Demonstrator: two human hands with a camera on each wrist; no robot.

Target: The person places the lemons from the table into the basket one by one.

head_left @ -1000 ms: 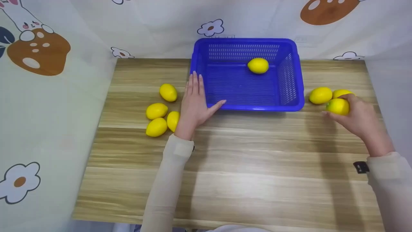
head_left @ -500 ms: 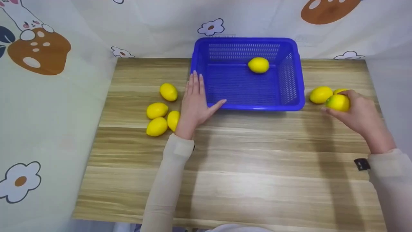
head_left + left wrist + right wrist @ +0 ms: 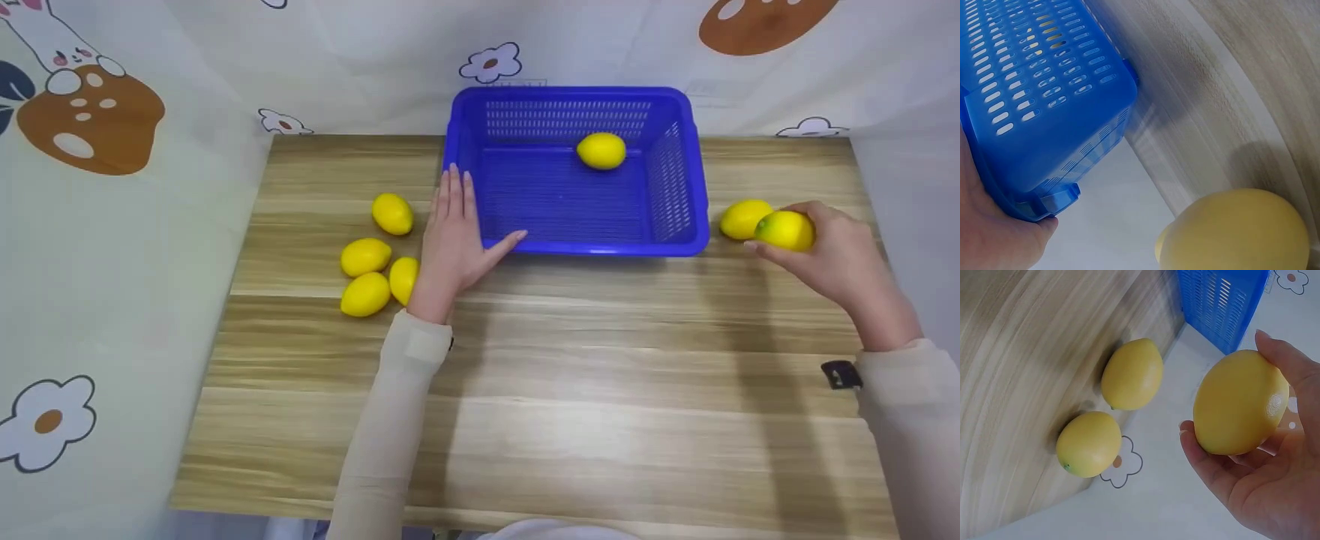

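Observation:
In the head view my left hand (image 3: pixel 454 247) rests on the left rim of a blue plastic basket (image 3: pixel 574 249), fingers straight along it and thumb spread over the front rim. One lemon (image 3: pixel 601 151) lies inside, near the back wall. To the basket's right, my right hand (image 3: pixel 847 262) holds another lemon (image 3: pixel 786 230) between thumb and fingers. The right wrist view shows this lemon (image 3: pixel 1241 402) raised off the table, with two lemons (image 3: pixel 1131 374) on the wood beside it. From the head, one of those lemons (image 3: pixel 744 219) shows; the held one hides the other.
Several lemons (image 3: pixel 365 257) lie on the wooden table (image 3: pixel 600 390) left of the basket, one partly behind my left wrist. A white cloth (image 3: pixel 375 67) printed with flowers stands along the back and sides of the table.
My right hand has lifted the lemon slightly and shifted it away from me, so it now covers the lemon behind. The left hand and the basket stay in place.

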